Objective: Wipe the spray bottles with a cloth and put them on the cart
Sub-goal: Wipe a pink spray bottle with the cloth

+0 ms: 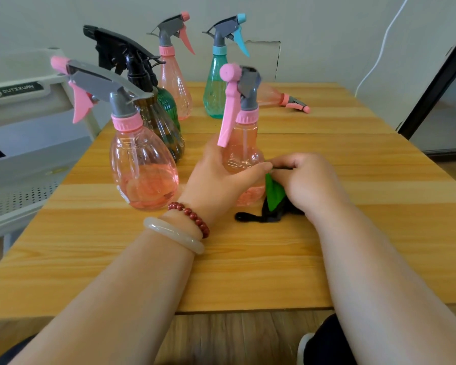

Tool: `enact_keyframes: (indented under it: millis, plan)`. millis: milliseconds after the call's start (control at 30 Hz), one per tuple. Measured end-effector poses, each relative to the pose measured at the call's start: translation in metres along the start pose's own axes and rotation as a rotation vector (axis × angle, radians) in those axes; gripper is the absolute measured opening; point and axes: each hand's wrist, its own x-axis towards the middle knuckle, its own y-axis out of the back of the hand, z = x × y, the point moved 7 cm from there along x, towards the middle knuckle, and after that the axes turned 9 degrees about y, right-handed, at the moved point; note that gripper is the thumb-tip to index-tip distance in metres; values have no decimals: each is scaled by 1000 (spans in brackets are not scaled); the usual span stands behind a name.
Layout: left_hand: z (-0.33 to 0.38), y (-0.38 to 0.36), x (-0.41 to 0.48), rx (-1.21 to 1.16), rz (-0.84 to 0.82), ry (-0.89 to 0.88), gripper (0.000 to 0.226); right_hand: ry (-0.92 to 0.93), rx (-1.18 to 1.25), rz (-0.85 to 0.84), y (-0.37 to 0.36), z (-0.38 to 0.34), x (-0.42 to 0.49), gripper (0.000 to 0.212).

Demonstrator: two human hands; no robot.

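My left hand [219, 177] grips the body of an upright pink spray bottle [244, 151] standing on the wooden table [248, 259]. My right hand [306, 180] holds a green and black cloth [273, 193] against the bottle's right side, and the cloth's black end trails onto the table. Another pink bottle [142, 169] stands just to the left. Behind it are a dark bottle [158, 119] with a black trigger and a green bottle [169, 104]. Farther back stand a pink bottle [175, 83] and a teal bottle [216, 88]. A pink bottle [282, 97] lies on its side at the back right.
A grey-white cart [24, 143] with perforated shelves stands against the table's left edge. A white wall runs behind the table, with a white cable [379, 51] hanging on it. A dark door frame [437, 75] is at the right.
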Motion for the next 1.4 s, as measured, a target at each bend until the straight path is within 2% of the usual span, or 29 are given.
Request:
enact_keyframes:
  millis: [100, 200, 267, 400, 500, 633, 700, 767, 867, 933, 1000, 1067, 1167, 1233, 1300, 1400]
  plan:
    - [3, 0, 0, 56, 29, -28, 66, 72, 166, 91, 6, -9, 1, 30]
    - [5, 3, -1, 68, 95, -68, 63, 231, 408, 190, 11, -26, 0, 34]
    - [7, 5, -3, 77, 104, -73, 55, 234, 337, 186, 9, -26, 0, 33]
    - [7, 11, -2, 56, 101, -58, 49, 2, 65, 47, -1, -1, 2, 22]
    - [6, 11, 0, 33, 96, -45, 52, -50, -33, 0, -4, 7, 3, 19]
    - [1, 8, 0, -6, 66, -16, 45, 75, 103, 134, 1, -7, 1, 21]
    - [0, 4, 0, 15, 77, -26, 60, 208, 250, 228, 7, -20, -2, 29]
    - [3, 3, -2, 107, 119, -48, 78, 283, 308, 241, 6, -28, -4, 33]
    - [4, 6, -1, 140, 143, -66, 84, 150, 146, 155, -1, -15, 2, 24]
    - [1, 11, 1, 131, 120, -46, 76, 11, 9, 40, -5, 1, 5, 20]
    - [0, 14, 4, 126, 91, -31, 71, -45, -19, 0, -5, 9, 4, 18]
    - [-1, 12, 6, 110, 50, -17, 72, -11, 71, 76, 1, 5, 4, 18]
    - [-1, 6, 5, 68, 20, -14, 77, 162, 295, 208, 7, -15, 2, 30]
    - [1, 3, 3, 65, 22, -31, 73, 251, 288, 214, 6, -24, 0, 34]
    - [3, 2, 1, 97, 35, -42, 70, 219, 204, 194, 4, -23, 0, 33]
    - [3, 4, 2, 134, 54, -31, 69, 49, 50, 94, 2, -8, 3, 22]
